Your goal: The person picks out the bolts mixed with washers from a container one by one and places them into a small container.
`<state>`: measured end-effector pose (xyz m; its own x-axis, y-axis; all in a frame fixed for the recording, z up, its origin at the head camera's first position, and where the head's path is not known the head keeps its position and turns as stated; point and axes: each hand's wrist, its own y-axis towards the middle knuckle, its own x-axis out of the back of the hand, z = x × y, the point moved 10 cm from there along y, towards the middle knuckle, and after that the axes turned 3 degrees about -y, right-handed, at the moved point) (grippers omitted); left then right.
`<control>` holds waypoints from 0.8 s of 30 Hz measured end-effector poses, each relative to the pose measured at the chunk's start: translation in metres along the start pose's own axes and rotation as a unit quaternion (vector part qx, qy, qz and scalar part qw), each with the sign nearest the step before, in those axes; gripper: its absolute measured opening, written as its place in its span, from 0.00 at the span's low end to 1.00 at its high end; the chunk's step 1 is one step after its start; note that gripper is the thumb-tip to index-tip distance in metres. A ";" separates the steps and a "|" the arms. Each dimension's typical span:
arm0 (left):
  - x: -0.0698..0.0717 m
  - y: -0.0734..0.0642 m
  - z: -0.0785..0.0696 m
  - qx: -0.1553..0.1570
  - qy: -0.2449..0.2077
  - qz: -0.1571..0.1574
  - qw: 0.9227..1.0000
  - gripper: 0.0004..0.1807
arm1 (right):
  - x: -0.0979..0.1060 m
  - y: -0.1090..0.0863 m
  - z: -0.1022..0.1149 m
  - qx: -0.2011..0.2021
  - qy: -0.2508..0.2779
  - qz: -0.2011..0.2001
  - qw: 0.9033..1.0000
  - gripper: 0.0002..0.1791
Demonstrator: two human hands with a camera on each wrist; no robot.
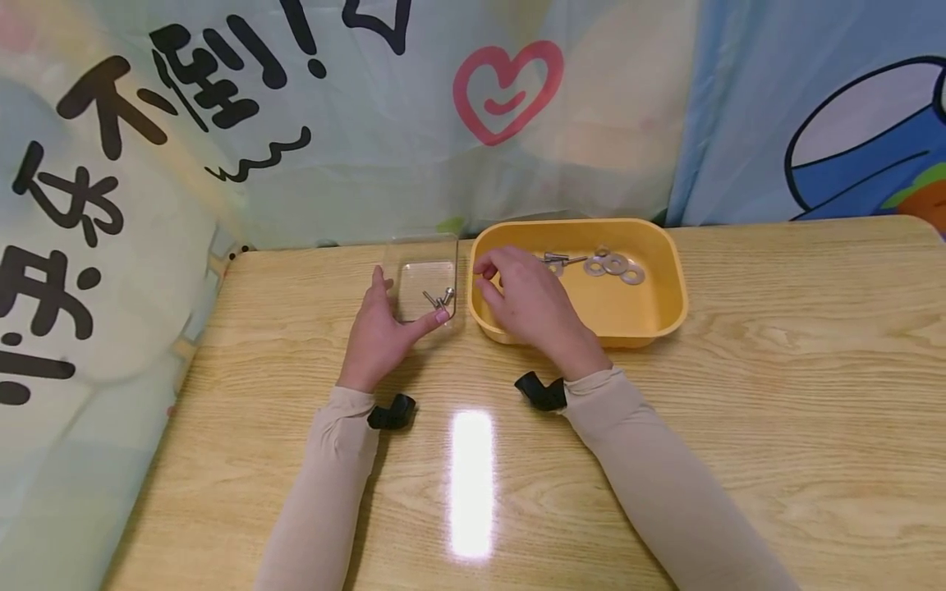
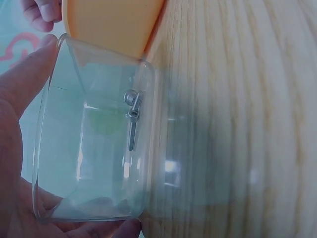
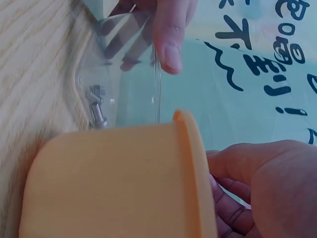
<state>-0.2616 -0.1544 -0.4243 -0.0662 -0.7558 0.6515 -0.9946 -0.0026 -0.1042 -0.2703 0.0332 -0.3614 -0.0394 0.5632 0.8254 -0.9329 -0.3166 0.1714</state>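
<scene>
On the left, a clear plastic box (image 1: 417, 283) holds several small metal screws (image 1: 447, 295) near its front right corner. My left hand (image 1: 384, 336) grips this box, thumb on the near rim and fingers round the left side. Just right of the box stands a yellow tray (image 1: 636, 320) with flat metal washers (image 1: 615, 263) and more screws (image 1: 559, 258) at its back. Over the tray's left end hovers my right hand (image 1: 535, 304), its thumb and fingers bent close together. Whether anything lies between those fingertips cannot be seen.
Box and tray stand side by side at the back of a wooden table (image 1: 776, 410). Behind them hangs a printed cloth (image 1: 606, 164). A black wrist mount (image 1: 543, 392) sits by the right cuff and another (image 1: 393, 413) by the left.
</scene>
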 end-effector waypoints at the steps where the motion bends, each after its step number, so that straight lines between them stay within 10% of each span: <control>1: 0.000 0.000 0.000 0.000 0.000 0.000 1.000 0.70 | 0.000 0.000 -0.002 -0.004 0.000 0.002 1.000 0.08; 24: -0.001 0.001 0.002 0.003 0.006 0.001 1.000 0.70 | 0.013 -0.001 -0.032 -0.031 0.007 -0.009 0.999 0.09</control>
<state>-0.2619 -0.1549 -0.4261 -0.0688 -0.7480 0.6602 -0.9940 -0.0054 -0.1096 -0.2814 0.0658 -0.3680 -0.0265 0.5790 0.8149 -0.9542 -0.2577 0.1520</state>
